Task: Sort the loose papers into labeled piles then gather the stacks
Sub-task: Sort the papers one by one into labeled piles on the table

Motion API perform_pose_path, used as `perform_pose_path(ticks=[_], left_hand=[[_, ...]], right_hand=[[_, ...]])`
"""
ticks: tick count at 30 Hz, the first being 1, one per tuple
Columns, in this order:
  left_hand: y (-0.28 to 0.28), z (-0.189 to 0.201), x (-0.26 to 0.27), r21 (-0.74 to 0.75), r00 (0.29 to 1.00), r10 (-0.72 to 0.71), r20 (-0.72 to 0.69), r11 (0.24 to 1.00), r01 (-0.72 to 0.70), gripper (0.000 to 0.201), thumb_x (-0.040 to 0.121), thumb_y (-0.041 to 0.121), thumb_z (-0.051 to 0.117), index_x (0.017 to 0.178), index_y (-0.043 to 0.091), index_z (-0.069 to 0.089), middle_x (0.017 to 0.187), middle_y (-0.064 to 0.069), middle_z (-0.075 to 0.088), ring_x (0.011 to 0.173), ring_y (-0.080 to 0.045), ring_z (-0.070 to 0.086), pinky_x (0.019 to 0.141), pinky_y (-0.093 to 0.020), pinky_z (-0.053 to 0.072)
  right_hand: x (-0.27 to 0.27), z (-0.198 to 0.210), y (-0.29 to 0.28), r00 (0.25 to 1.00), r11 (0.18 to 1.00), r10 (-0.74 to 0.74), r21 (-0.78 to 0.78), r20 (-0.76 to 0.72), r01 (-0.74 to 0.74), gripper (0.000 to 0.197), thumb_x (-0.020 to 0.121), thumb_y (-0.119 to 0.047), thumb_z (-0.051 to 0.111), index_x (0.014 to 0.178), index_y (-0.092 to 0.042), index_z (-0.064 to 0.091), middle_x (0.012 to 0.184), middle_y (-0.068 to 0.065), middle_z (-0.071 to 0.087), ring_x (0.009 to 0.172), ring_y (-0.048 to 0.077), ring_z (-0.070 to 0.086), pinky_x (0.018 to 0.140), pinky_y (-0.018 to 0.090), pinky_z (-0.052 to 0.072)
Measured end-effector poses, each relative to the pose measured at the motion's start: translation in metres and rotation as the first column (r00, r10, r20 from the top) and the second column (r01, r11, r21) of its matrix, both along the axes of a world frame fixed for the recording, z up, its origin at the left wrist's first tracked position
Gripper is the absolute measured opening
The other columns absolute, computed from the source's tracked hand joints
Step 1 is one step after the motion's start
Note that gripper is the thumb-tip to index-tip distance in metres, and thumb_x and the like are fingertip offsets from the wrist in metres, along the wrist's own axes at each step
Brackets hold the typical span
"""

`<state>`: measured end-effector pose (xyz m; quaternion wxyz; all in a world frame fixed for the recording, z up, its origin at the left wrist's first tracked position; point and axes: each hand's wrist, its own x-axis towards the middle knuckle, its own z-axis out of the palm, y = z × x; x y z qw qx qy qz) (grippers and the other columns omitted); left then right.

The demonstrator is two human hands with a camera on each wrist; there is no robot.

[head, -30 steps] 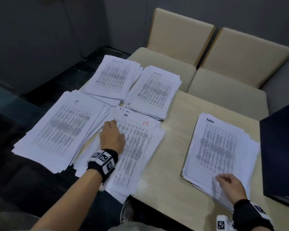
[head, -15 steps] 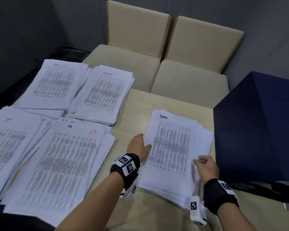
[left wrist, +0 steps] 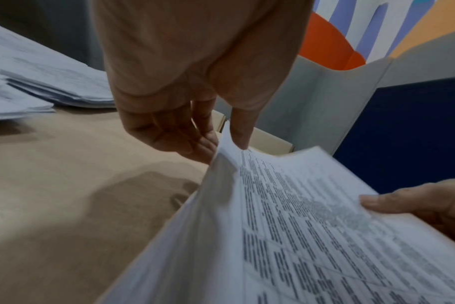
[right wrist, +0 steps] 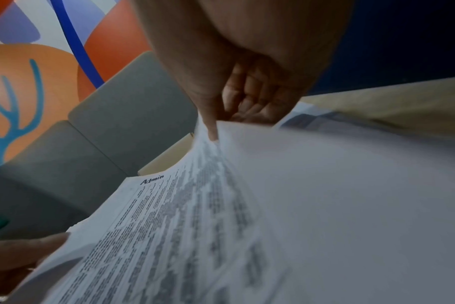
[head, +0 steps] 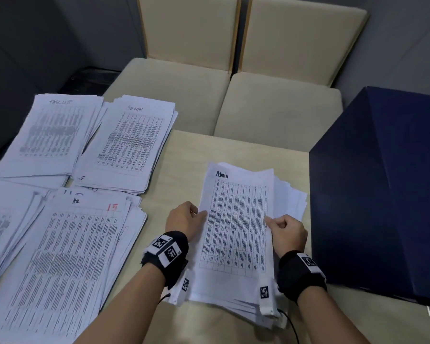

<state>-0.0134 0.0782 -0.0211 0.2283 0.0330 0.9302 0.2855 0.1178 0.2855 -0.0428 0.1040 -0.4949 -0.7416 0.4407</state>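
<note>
On the table (head: 246, 150), near its right side, lies the Admin pile (head: 236, 227). "Admin" is written by hand at the top of its first sheet. Both hands hold this pile by its long edges. The left hand (head: 185, 219) pinches the left edge, with the thumb on top and the fingers (left wrist: 185, 137) curled under the sheets. The right hand (head: 287, 230) pinches the right edge the same way, thumb on top, fingers (right wrist: 249, 98) tucked below. In the wrist views the top sheets are lifted and bent up off the table. Lower sheets of the pile stick out to the right and at the near end.

Four more piles lie on the left part of the table. The far left pile (head: 52, 135) has a blurred word on top that I cannot read. Just beside it is a second pile (head: 129, 142) marked "Admin". Nearer sits a big pile (head: 72, 256) with a red "15" on it, and it touches the pile behind. A fourth pile (head: 3, 232) is at the left edge, partly out of view.

A dark blue box (head: 382, 189) stands just right of the held pile. Two tan chairs (head: 233, 78) stand side by side past the table.
</note>
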Motion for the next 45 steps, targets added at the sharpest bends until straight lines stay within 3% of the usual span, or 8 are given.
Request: perform_pose_path(ticks=[6,10,14,19,24,32,37,45], left_hand=[[0.001,-0.005,-0.014,-0.025,0.998,-0.056,0.008,0.998,0.057,0.053,0.08,0.034,0.077,0.064,0.015,0.029,0.059,0.0,0.03,0.053,-0.018,0.027,0.048,-0.029,0.017],[-0.004,-0.007,-0.021,-0.129,0.988,-0.151,-0.023,0.981,0.147,0.04,0.09,0.031,0.065,0.059,0.014,0.045,0.06,-0.001,0.049,0.059,-0.023,0.049,0.052,-0.027,0.036],[-0.009,0.008,-0.023,-0.435,0.929,-0.338,-0.15,0.866,0.245,0.046,0.1,0.047,0.043,0.08,0.012,0.065,0.062,0.0,0.049,0.065,-0.024,0.055,0.06,-0.029,0.044],[-0.029,0.013,-0.026,0.095,0.972,-0.192,-0.134,0.974,0.206,0.036,0.096,0.034,0.058,0.067,0.013,0.061,0.058,0.001,0.053,0.059,-0.021,0.051,0.053,-0.028,0.035],[-0.043,0.017,-0.016,0.691,0.966,-0.052,0.253,0.709,-0.143,0.013,0.082,0.009,0.076,0.093,0.001,0.075,0.09,-0.012,0.076,0.078,-0.019,0.069,0.071,-0.031,0.056],[-0.043,0.018,-0.006,0.694,0.942,0.024,0.335,0.67,-0.264,0.012,0.085,0.001,0.07,0.097,0.004,0.07,0.09,-0.007,0.076,0.072,-0.012,0.072,0.059,-0.019,0.055],[-0.048,0.006,-0.011,0.627,0.955,0.107,0.276,0.734,-0.263,0.019,0.094,0.018,0.063,0.113,0.013,0.066,0.103,0.004,0.072,0.093,-0.009,0.067,0.08,-0.023,0.051],[-0.043,0.003,-0.021,0.601,0.917,0.211,0.339,0.701,-0.383,0.026,0.088,-0.001,0.054,0.088,0.015,0.074,0.088,-0.003,0.071,0.088,-0.023,0.063,0.077,-0.028,0.048]], right_hand=[[0.023,0.012,0.0,0.999,0.991,-0.021,0.131,0.031,0.017,0.034,0.094,-0.017,0.058,0.064,-0.011,0.044,0.058,0.004,0.046,0.062,0.025,0.041,0.055,0.032,0.032],[0.037,0.019,-0.001,0.985,0.983,-0.153,0.093,-0.079,0.16,0.016,0.086,-0.001,0.057,0.095,-0.014,0.06,0.09,0.006,0.068,0.084,0.023,0.062,0.076,0.032,0.051],[0.041,0.021,-0.008,0.942,0.968,-0.239,-0.138,-0.234,0.212,0.021,0.083,0.006,0.058,0.095,-0.008,0.069,0.088,0.001,0.072,0.079,0.016,0.065,0.068,0.023,0.052],[0.042,0.032,-0.021,0.92,0.93,-0.292,-0.304,-0.261,0.209,0.011,0.08,0.006,0.063,0.074,-0.003,0.065,0.06,-0.007,0.062,0.064,0.018,0.056,0.046,0.015,0.043],[0.037,0.047,-0.033,0.92,0.931,-0.19,-0.362,-0.344,0.057,0.012,0.08,0.002,0.069,0.072,-0.006,0.065,0.063,-0.008,0.068,0.071,0.012,0.067,0.062,0.018,0.05],[0.022,0.049,-0.038,0.892,0.894,-0.252,-0.443,-0.374,0.067,0.021,0.083,0.012,0.067,0.104,0.011,0.064,0.099,0.019,0.073,0.084,0.024,0.071,0.066,0.017,0.054],[0.024,0.046,-0.031,0.875,0.927,-0.296,-0.335,-0.382,0.167,0.056,0.08,0.014,0.068,0.122,-0.017,0.048,0.099,-0.002,0.071,0.088,0.008,0.069,0.071,0.019,0.052],[0.027,0.059,-0.039,0.877,0.885,-0.101,-0.444,-0.469,-0.136,0.031,0.087,0.012,0.05,0.064,-0.005,0.061,0.11,-0.002,0.073,0.108,0.011,0.065,0.088,0.028,0.044]])
